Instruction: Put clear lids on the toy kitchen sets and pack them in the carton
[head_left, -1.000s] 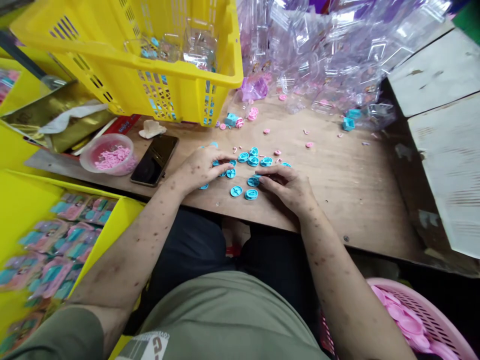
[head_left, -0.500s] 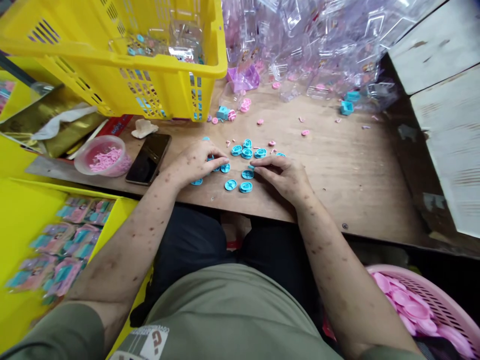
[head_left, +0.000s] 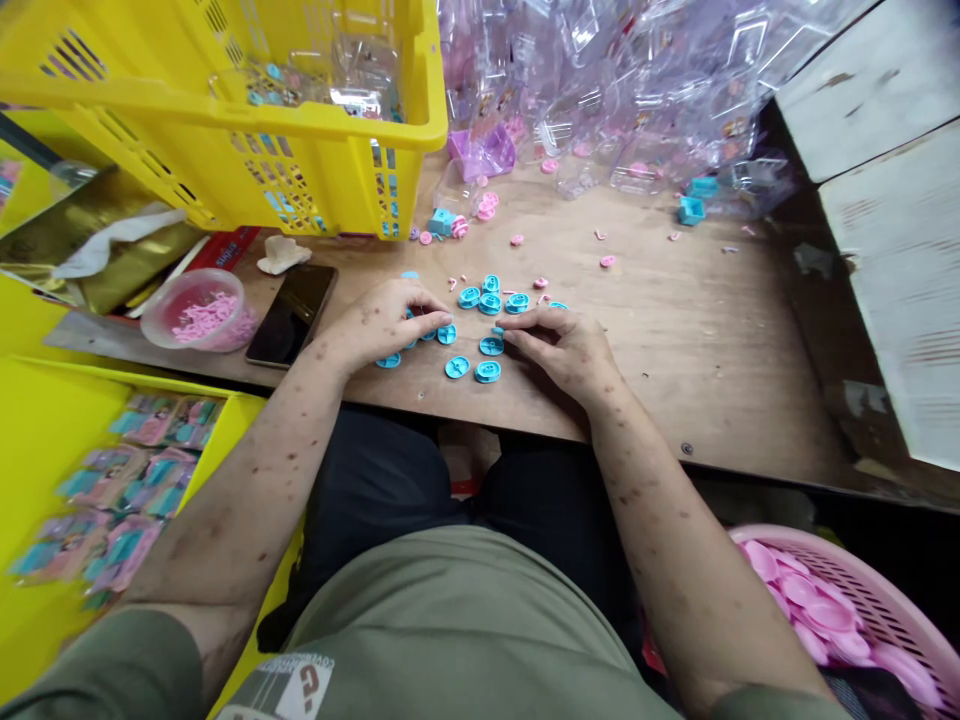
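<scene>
My left hand [head_left: 394,318] rests low over several blue oval plastic pieces, fingers closed and thumb tip beside one blue oval piece [head_left: 446,334]. Its fingers partly cover other blue pieces, and anything pinched in them is hidden. Across from it, my right hand [head_left: 566,350] pinches a small blue plastic piece [head_left: 498,331] just above a blue oval piece with a cross rib [head_left: 491,346]. Nearer the table edge lie a flat blue oval [head_left: 457,367] and a thicker blue oval [head_left: 487,372]. Beyond my fingertips sits a cluster of blue ovals [head_left: 490,303].
A yellow crate [head_left: 330,170] stands at the back left, near clear plastic packs [head_left: 645,90]. On the left are a phone [head_left: 291,315] and a tub of pink bits [head_left: 199,315]. A pink basket [head_left: 892,600] sits low right. Small pink pieces [head_left: 607,261] dot the wooden table [head_left: 712,350].
The whole view has shifted slightly, so things appear a little further left and up. Both hands keep nearly the same pose over the blue pieces.
</scene>
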